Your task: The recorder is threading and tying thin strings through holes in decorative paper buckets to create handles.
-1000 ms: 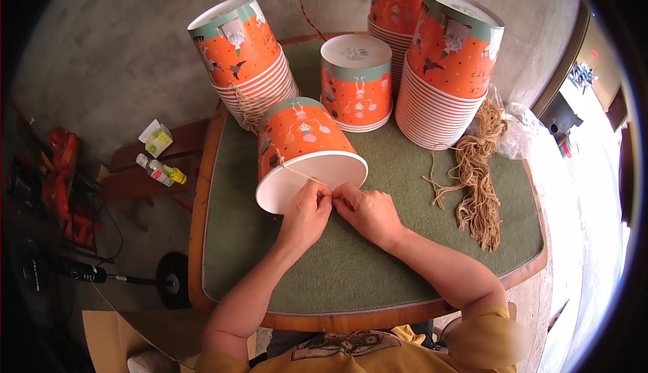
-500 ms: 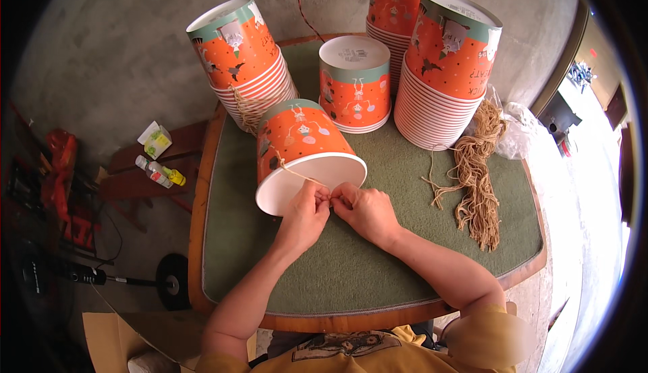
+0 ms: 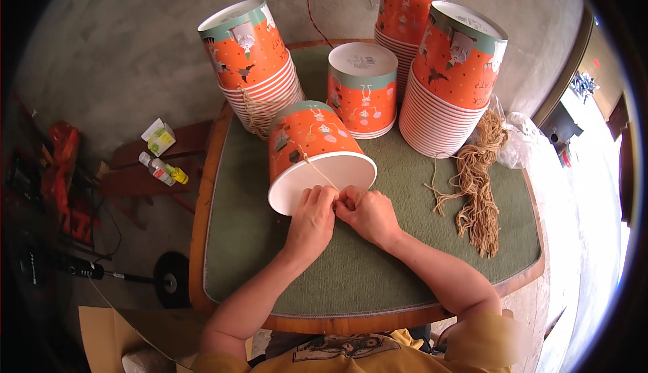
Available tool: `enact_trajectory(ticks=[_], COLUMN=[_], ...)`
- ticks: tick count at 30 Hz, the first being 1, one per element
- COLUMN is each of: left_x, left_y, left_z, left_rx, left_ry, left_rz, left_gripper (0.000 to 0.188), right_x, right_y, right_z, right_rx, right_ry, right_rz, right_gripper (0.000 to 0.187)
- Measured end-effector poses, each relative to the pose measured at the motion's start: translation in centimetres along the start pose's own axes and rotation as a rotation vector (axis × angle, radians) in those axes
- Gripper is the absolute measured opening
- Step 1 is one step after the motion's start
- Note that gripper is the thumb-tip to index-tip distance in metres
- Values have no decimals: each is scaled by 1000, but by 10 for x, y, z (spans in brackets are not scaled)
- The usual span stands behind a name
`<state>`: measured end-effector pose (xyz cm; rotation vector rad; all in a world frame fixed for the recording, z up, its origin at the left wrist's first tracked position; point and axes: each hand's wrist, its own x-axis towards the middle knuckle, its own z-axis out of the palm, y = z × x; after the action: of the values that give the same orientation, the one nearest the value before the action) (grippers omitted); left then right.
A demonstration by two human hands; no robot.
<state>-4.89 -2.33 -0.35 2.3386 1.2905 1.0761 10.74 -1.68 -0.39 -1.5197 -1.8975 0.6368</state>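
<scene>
An orange paper bucket (image 3: 314, 130) with a green band lies tipped on the table, its white open mouth facing me. From a spot on its side near the rim, a tan cord (image 3: 320, 172) runs across the mouth to my fingers. Just in front of the rim, my left hand (image 3: 312, 216) pinches the cord with its fingers closed. Touching it, my right hand (image 3: 368, 212) is closed in a pinch at the same cord end. The fingertips hide the very end of the cord.
Upside-down bucket stacks stand at the back left (image 3: 251, 56) and back right (image 3: 453, 76), with a short stack (image 3: 362, 89) between. A bundle of tan cords (image 3: 480, 191) lies right, beside a clear plastic bag (image 3: 518, 140). A bench (image 3: 128, 184) stands left of the green-covered table (image 3: 378, 272).
The view has shifted slightly, moving the buckets a little right and down in the picture. My left fingers have curled in closer against the right ones, both still at the cord.
</scene>
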Motion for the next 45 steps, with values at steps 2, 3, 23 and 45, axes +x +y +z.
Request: enact_trajectory(ticks=[2,3,23,45], left_x=[-1,-1,1,-2], left_y=[-1,0,-2,-3], left_z=[0,0,0,4], left_rx=[34,53,73,214], left_ry=[-6,-8,5,19], left_rz=[23,28,24,91], left_gripper=[29,30,21,20], right_x=[0,0,-2,0], right_y=[0,0,4,1], right_z=[0,-1,2,-2], right_rx=[3,-10,-42,-10], right_ry=[-3,-8,29,-11], right_rz=[3,2,-70,-5], right_gripper=[22,22,21,22])
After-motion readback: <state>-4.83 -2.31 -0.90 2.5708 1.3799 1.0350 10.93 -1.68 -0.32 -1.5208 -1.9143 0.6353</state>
